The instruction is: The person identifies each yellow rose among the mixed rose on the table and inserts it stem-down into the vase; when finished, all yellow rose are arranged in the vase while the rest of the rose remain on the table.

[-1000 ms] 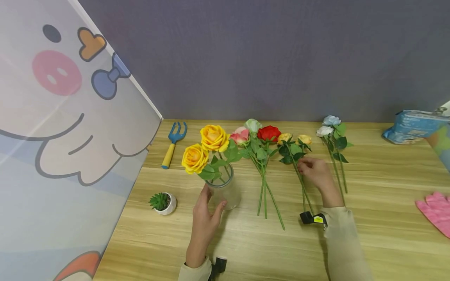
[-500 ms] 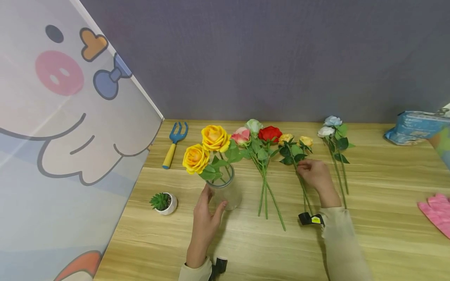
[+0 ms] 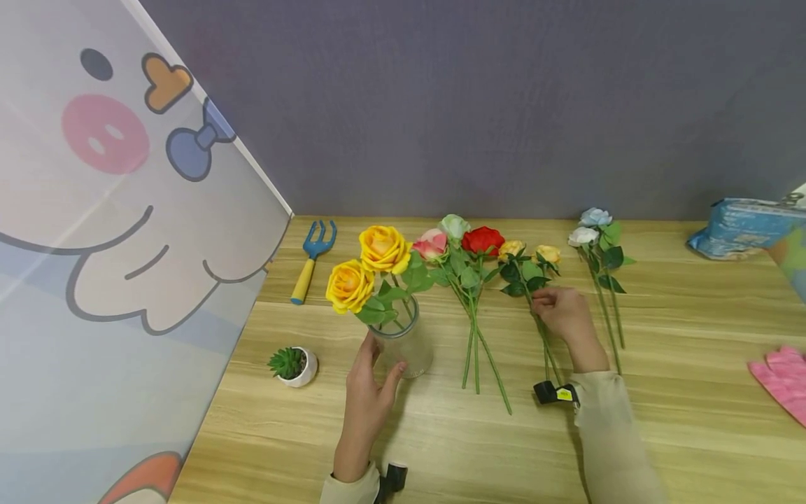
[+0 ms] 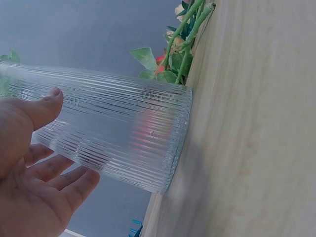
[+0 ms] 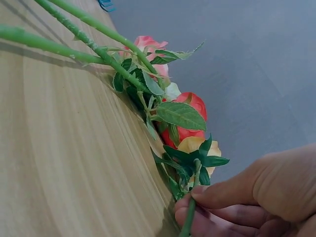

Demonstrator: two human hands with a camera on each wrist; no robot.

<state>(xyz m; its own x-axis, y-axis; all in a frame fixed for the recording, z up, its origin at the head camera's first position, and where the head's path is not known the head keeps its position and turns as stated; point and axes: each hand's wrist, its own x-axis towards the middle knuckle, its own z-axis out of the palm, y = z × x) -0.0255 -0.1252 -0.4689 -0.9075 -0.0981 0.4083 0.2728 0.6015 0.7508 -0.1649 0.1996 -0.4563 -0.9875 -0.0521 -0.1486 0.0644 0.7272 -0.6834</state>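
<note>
My left hand (image 3: 367, 395) holds a ribbed clear glass vase (image 4: 118, 128), thumb on one side and fingers on the other. Two large yellow roses (image 3: 385, 248) stand in the vase and lean over its rim. To the right, my right hand (image 3: 563, 318) pinches the green stem (image 5: 190, 215) of a small pale-yellow rose (image 5: 210, 153) between thumb and fingers, just below its dark leaves. This stem is one of two crossed pale-yellow roses lying on the table. Between the hands lie a pink rose (image 3: 431, 245), a pale green rose (image 3: 454, 225) and a red rose (image 3: 482, 239), stems crossed.
White (image 3: 583, 236) and blue (image 3: 595, 217) roses lie right of my right hand. A toy garden fork (image 3: 303, 278) and a potted succulent (image 3: 297, 365) are on the left. A blue pouch (image 3: 743, 227) and a pink glove (image 3: 781, 381) lie far right. A grey wall (image 3: 491, 112) rises behind.
My right wrist has shifted very slightly left, with the fingers staying at the same rose stem. The left hand, vase and flowers look unmoved.
</note>
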